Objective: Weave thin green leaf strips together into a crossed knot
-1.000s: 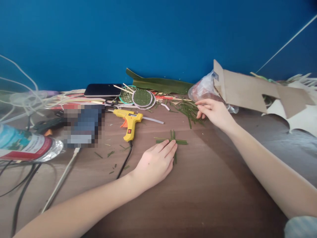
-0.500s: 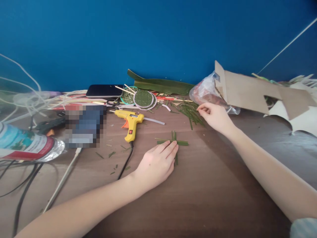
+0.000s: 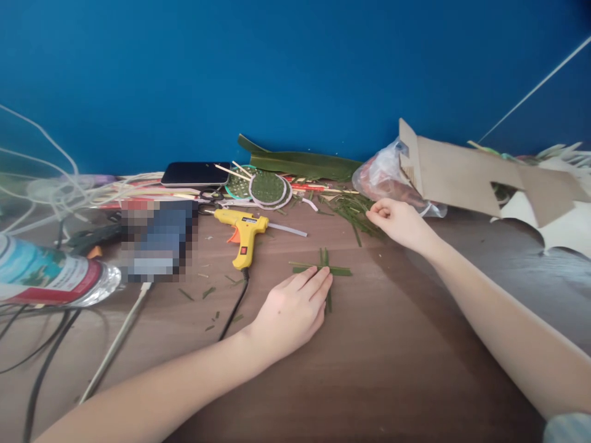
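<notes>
My left hand [image 3: 293, 304] lies palm down on the table, fingers stretched out. Its fingertips press on several narrow green leaf strips [image 3: 340, 271] that cross each other on the wood. Farther back and to the right, my right hand [image 3: 398, 223] has thumb and forefinger pinched at the edge of a loose pile of green leaf strips [image 3: 353, 212]. A thin strip seems to be between those fingertips, though most of it is hidden or blends into the pile.
A yellow glue gun [image 3: 244, 234] with a glue stick lies left of centre, its cord running forward. Two phones [image 3: 196, 174], a bottle [image 3: 50, 271], cables, round woven pieces [image 3: 270, 188], a broad leaf [image 3: 305, 165], a plastic bag [image 3: 385, 175] and cardboard [image 3: 466, 169] surround the area.
The whole view has shifted slightly, so things appear a little lower. My right fingers have curled in a bit more at the pile; my left hand keeps its place on the crossed strips.
</notes>
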`<state>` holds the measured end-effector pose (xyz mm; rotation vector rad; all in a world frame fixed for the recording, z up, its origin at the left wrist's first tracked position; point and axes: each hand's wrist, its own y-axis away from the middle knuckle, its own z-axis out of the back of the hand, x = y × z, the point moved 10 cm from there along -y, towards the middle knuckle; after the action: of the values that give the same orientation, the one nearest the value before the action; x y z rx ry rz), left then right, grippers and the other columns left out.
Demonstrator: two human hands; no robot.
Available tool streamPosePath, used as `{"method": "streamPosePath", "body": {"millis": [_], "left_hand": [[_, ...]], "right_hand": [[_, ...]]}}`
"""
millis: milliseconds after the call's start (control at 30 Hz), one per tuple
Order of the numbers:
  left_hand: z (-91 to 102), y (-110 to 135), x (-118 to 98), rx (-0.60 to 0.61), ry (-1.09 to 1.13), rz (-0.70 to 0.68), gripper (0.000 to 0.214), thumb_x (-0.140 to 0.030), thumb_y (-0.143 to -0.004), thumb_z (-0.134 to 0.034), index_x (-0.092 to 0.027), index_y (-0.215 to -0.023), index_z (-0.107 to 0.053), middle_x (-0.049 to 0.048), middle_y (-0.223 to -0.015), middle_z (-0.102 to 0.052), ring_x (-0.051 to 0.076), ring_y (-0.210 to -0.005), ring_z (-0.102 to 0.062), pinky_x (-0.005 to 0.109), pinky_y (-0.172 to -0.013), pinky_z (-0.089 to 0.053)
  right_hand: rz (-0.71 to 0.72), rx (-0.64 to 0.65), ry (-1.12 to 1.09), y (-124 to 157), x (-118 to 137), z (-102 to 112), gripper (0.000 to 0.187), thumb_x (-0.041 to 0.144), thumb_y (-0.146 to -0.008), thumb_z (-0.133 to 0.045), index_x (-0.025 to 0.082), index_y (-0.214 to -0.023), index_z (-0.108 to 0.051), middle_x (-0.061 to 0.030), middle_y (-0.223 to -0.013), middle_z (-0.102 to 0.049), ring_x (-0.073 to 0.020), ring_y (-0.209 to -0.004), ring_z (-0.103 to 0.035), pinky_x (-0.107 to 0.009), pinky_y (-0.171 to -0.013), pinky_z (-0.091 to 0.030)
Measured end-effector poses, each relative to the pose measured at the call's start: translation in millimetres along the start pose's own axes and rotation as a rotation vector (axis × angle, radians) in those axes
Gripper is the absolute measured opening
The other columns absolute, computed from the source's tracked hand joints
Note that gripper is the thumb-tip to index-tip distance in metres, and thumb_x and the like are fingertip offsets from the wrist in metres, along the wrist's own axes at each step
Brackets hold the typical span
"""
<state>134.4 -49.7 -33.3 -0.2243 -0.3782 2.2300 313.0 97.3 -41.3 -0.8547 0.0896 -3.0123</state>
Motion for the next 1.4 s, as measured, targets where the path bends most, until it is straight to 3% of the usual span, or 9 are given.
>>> {"method": "streamPosePath", "body": {"millis": [200,367,533,633,733,933,1133,1400], "left_hand": [[3.0,-1.0,-0.3,-0.020,-0.006,-0.005,0.035,-0.016,-0.086,-0.039,-0.009,-0.115,-0.057,0.0062,-0.122,-0.059,0.021,-0.108,-0.057,0.032,-0.089,-0.051],[2.3,-0.8,-0.4,-0.013,-0.005,-0.004,0.035,-0.017,-0.086,-0.039,-0.009,-0.115,-0.057,0.0067,-0.122,-0.059,0.021,-0.109,-0.056,0.033,-0.089,-0.051],[2.4,-0.6,-0.3,-0.015,-0.008,-0.006,0.035,-0.017,-0.087,-0.039,-0.009,-0.115,-0.057,0.0062,-0.122,-0.059,0.021,-0.109,-0.056,0.033,-0.089,-0.051],[2.3,-0.1,0.1,-0.018,-0.003,-0.002,0.035,-0.017,-0.087,-0.039,-0.009,-0.115,-0.057,0.0061,-0.122,-0.059,0.021,-0.109,-0.056,0.033,-0.089,-0.051],[1.6,0.2,-0.4,-0.016,-0.004,-0.004,0.035,-0.017,-0.087,-0.039,-0.010,-0.115,-0.057,0.0064,-0.122,-0.059,0.020,-0.109,-0.056,0.032,-0.090,-0.050],[1.8,-0.6,-0.7,-0.019,-0.004,-0.009,0.035,-0.017,-0.087,-0.038,-0.009,-0.115,-0.057,0.0065,-0.122,-0.059,0.021,-0.109,-0.056,0.032,-0.090,-0.050],[1.2,-0.2,-1.7,-0.022,-0.013,-0.016,0.035,-0.017,-0.086,-0.038,-0.008,-0.115,-0.057,0.0063,-0.122,-0.059,0.021,-0.109,-0.056,0.032,-0.089,-0.051],[0.1,0.5,-0.8,-0.015,-0.002,-0.006,0.035,-0.017,-0.086,-0.039,-0.008,-0.115,-0.056,0.0070,-0.123,-0.058,0.021,-0.110,-0.056,0.033,-0.089,-0.051]], "right_hand": [[0.011,-0.034,-0.090,-0.1,3.5,8.1,0.013,0.028,-0.073,-0.049,0.020,-0.066,-0.055,-0.0030,-0.063,-0.062,-0.0177,-0.058,-0.056,-0.030,-0.059,-0.041],[-0.026,-0.110,0.030,-0.6,-4.5,14.9,0.005,0.025,-0.072,-0.051,0.022,-0.074,-0.054,-0.0004,-0.056,-0.057,-0.0183,-0.057,-0.053,-0.032,-0.060,-0.040],[-0.031,-0.037,0.086,1.8,-2.6,-0.4,0.015,0.034,-0.074,-0.054,0.022,-0.067,-0.047,0.0003,-0.057,-0.056,-0.0174,-0.055,-0.052,-0.031,-0.057,-0.038],[-0.025,-0.039,0.095,2.8,-2.7,-5.1,0.011,0.029,-0.073,-0.055,0.022,-0.069,-0.047,0.0002,-0.061,-0.058,-0.0171,-0.057,-0.053,-0.030,-0.057,-0.038],[-0.046,-0.097,0.052,2.7,-8.3,-1.0,0.007,0.024,-0.073,-0.054,0.022,-0.079,-0.050,-0.0002,-0.064,-0.060,-0.0185,-0.062,-0.056,-0.030,-0.060,-0.039],[0.001,-0.162,0.083,5.1,-2.5,7.5,0.037,0.019,-0.076,-0.049,0.021,-0.112,-0.046,-0.0025,-0.071,-0.063,-0.0226,-0.066,-0.057,-0.033,-0.059,-0.040],[0.191,-0.157,0.063,7.3,22.7,1.1,0.007,0.018,-0.075,-0.051,0.020,-0.078,-0.057,-0.0023,-0.071,-0.056,-0.0173,-0.064,-0.052,-0.030,-0.062,-0.040],[0.293,-0.048,-0.001,5.2,34.7,-15.5,0.018,0.013,-0.072,-0.048,0.020,-0.081,-0.062,-0.0032,-0.077,-0.056,-0.0142,-0.059,-0.048,-0.030,-0.062,-0.041]]}}
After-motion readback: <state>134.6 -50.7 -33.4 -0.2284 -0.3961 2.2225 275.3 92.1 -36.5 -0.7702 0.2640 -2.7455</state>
